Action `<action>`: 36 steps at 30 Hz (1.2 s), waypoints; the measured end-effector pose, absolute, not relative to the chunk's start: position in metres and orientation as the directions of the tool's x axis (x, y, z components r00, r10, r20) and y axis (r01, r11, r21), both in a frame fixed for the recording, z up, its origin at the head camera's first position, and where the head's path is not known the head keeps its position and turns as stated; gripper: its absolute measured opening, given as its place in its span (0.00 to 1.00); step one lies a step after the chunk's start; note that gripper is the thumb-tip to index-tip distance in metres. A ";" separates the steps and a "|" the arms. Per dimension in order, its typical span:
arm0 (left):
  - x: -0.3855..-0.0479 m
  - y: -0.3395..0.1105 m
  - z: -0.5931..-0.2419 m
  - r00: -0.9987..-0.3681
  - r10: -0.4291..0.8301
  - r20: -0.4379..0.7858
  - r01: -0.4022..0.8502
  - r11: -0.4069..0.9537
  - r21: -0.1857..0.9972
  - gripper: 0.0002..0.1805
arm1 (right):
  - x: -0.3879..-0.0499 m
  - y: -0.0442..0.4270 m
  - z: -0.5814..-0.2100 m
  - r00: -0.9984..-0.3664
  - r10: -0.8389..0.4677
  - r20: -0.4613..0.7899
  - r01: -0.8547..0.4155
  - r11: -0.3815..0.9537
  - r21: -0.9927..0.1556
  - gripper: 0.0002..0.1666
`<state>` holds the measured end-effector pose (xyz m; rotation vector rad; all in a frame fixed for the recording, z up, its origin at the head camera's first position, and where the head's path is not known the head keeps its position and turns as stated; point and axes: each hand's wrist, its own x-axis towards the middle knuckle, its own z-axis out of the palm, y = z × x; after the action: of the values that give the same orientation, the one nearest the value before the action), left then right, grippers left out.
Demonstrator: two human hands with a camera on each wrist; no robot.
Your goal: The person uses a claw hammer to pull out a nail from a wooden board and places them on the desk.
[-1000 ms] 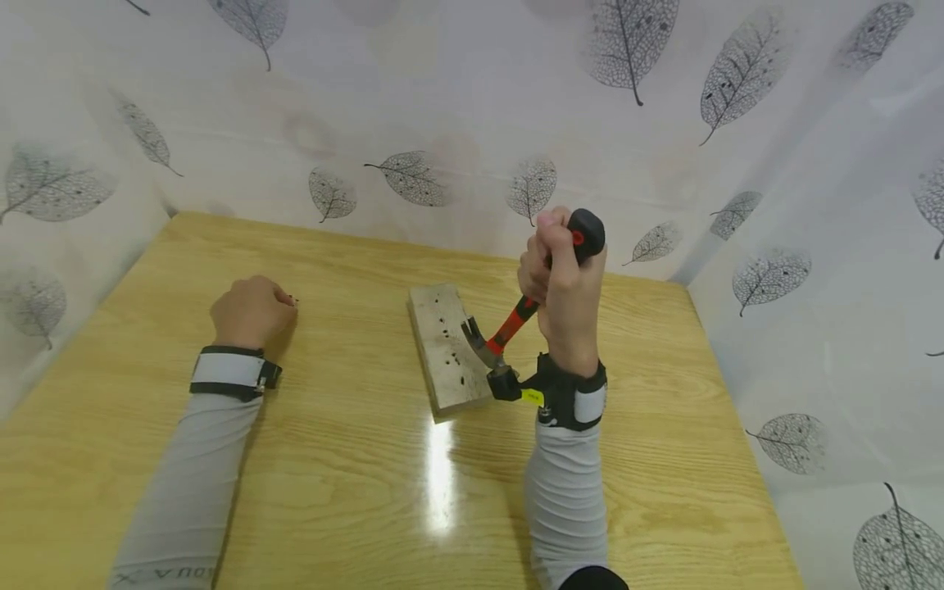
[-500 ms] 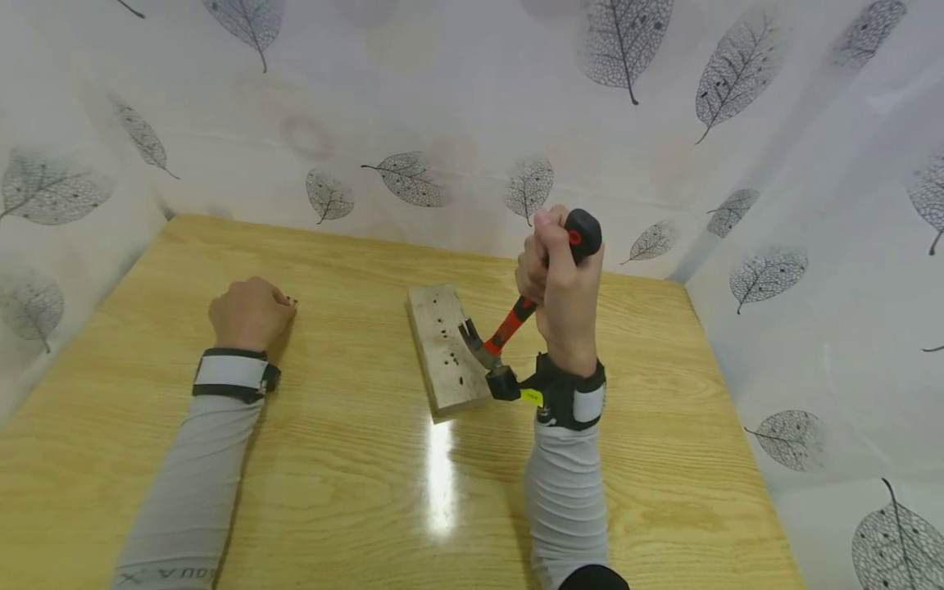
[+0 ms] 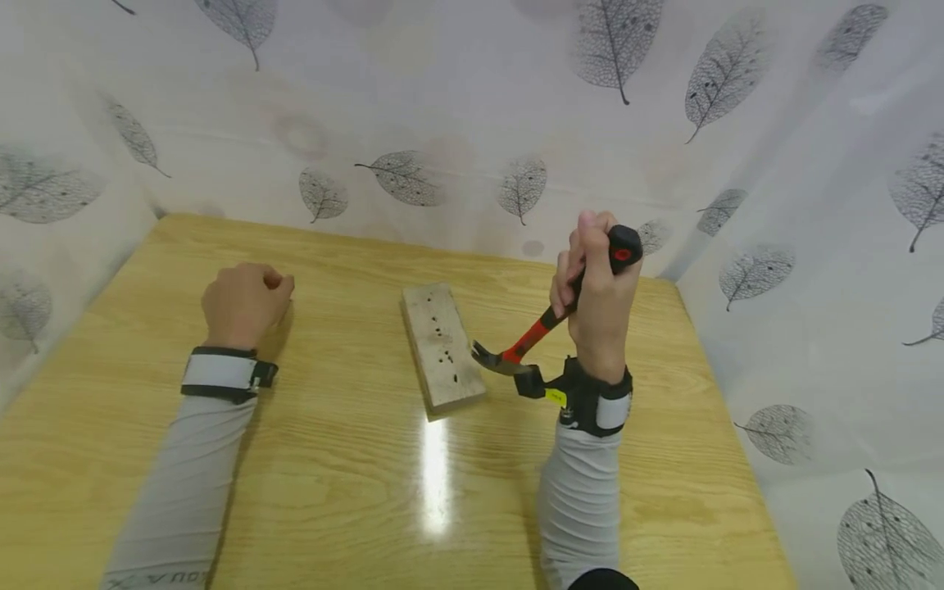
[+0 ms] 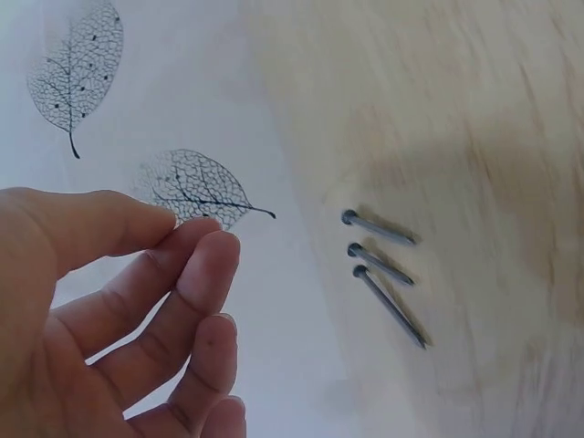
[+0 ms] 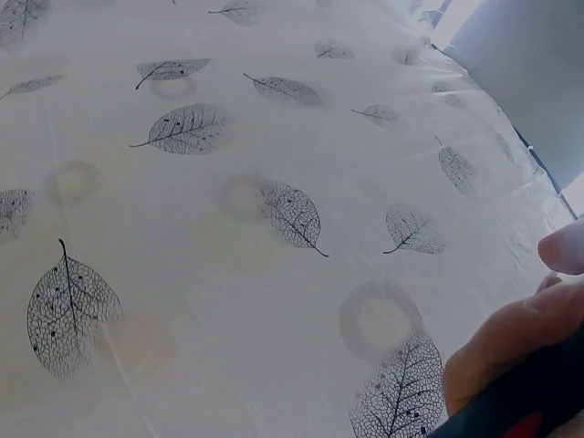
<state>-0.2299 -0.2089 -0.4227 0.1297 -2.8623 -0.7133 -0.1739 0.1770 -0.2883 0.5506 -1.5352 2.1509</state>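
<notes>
In the head view my right hand [image 3: 602, 303] grips a claw hammer [image 3: 525, 341] by its black and red handle, butt end up. The hammer's head hangs low, with its claw near the right edge of a pale wooden block [image 3: 442, 348] dotted with small dark marks. Only part of the right hand [image 5: 516, 342] and handle shows in the right wrist view. My left hand [image 3: 243, 305] is over the table, left of the block. In the left wrist view its thumb and index fingertips meet, with nothing visible between them. Three nails [image 4: 391, 306] lie just beyond the fingertips.
The block lies on a yellow wood-grain table [image 3: 354, 492] with a bright glare streak in front of it. Pale sheeting [image 3: 457, 98] printed with leaves rises behind the table and along both sides.
The hammer and my right hand have moved to the right, drawing the claw away from the block's top. My left hand has shifted slightly upward, and its thumb and index finger now form a ring.
</notes>
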 end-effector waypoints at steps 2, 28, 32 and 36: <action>-0.230 -0.208 -0.421 -0.980 -0.122 0.155 -0.031 0.871 0.490 0.20 | -0.173 0.184 -0.292 -0.851 0.107 0.514 -0.524 -0.248 -0.815 0.18; -0.239 -0.187 -0.430 -0.956 0.160 0.247 0.280 0.750 0.600 0.19 | -0.198 0.237 -0.344 -0.997 -0.068 0.044 -0.032 -0.165 -0.986 0.19; -0.237 -0.184 -0.428 -0.962 0.180 0.207 0.271 0.739 0.617 0.19 | -0.203 0.239 -0.350 -0.999 -0.049 -0.012 0.019 -0.137 -0.990 0.20; -0.236 -0.177 -0.427 -0.962 0.198 0.186 0.271 0.735 0.621 0.18 | -0.209 0.241 -0.359 -0.999 0.016 -0.048 0.047 -0.046 -0.998 0.16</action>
<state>-0.2361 -0.1775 -0.4271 -0.3833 -2.8256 -1.0375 -0.2094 0.2413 -0.3586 -0.0726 -2.1844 2.2869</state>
